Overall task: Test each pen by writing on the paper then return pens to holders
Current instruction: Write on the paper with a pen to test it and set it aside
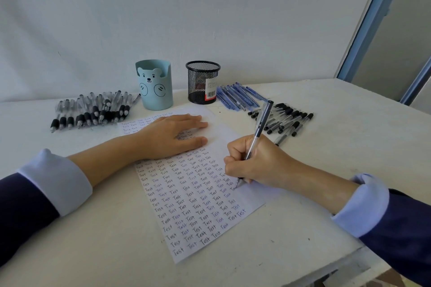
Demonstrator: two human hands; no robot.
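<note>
A white sheet of paper (200, 207) covered in rows of the handwritten word "Test" lies in the middle of the table. My left hand (172, 136) rests flat on its upper part, fingers straight. My right hand (254, 163) grips a clear black-capped pen (262, 123) with its tip touching the paper's right edge. Behind the paper stand two holders: a teal bear-faced cup (155, 85) and a black mesh cup (202, 81).
Loose pens lie in three piles on the white table (338, 137): black-grip pens (93, 109) at the left, blue pens (238, 95) right of the mesh cup, black-capped pens (286, 120) further right. A wall stands behind; the table's edge runs along the lower right.
</note>
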